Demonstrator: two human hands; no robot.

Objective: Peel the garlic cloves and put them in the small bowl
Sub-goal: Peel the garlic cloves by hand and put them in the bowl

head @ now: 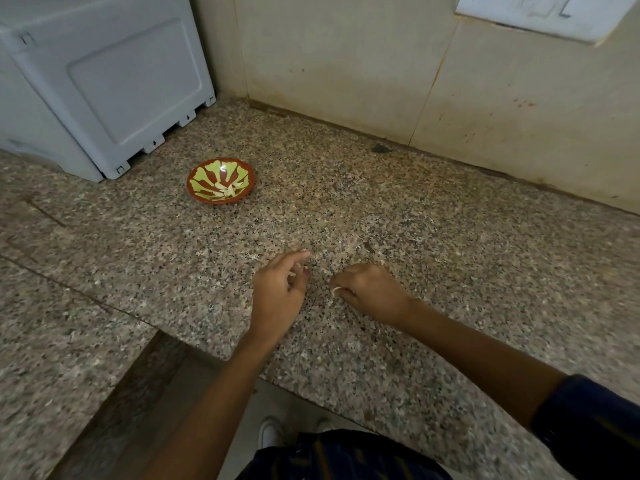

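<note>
Garlic cloves (227, 189): pale, peeled, heaped in small bowl (199, 194).

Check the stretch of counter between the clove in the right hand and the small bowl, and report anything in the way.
Nothing visible: bare speckled granite counter lies between the right hand, pinching a pale garlic clove, and the red-and-green patterned bowl.

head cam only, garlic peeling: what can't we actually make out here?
- Head view: whitish bit at the right hand, mostly hidden by curled fingers; clove or peel unclear.
- Left hand fingertips motion-blurred; whether they pinch anything unclear.
- Peeled cloves in small bowl too small to count.
- Wall plate cut off by the top edge.
</note>
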